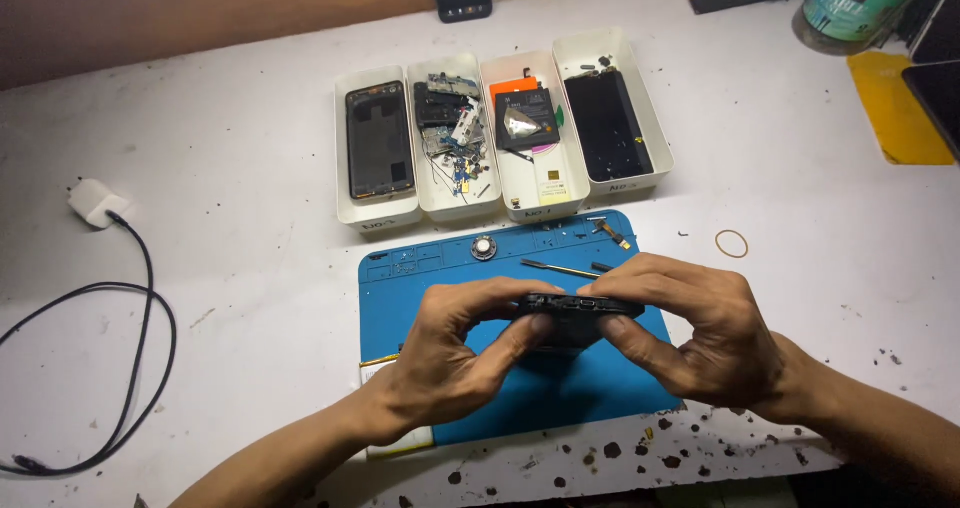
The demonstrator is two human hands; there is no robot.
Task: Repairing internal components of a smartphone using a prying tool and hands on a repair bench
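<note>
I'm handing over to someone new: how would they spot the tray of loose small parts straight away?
Find the blue mat under the two hands; behind its far edge stands a row of four white trays. The parts tray is second from the left. It alone holds a jumble of small pieces, while its neighbours each hold flat dark slabs.

A white worktop (230,168) (scuffed, dark-speckled along its near edge) meets a brown wall (200,8) behind

Single head-worn view, looking steeply down, close over white table (230,298), facing far wall
</note>
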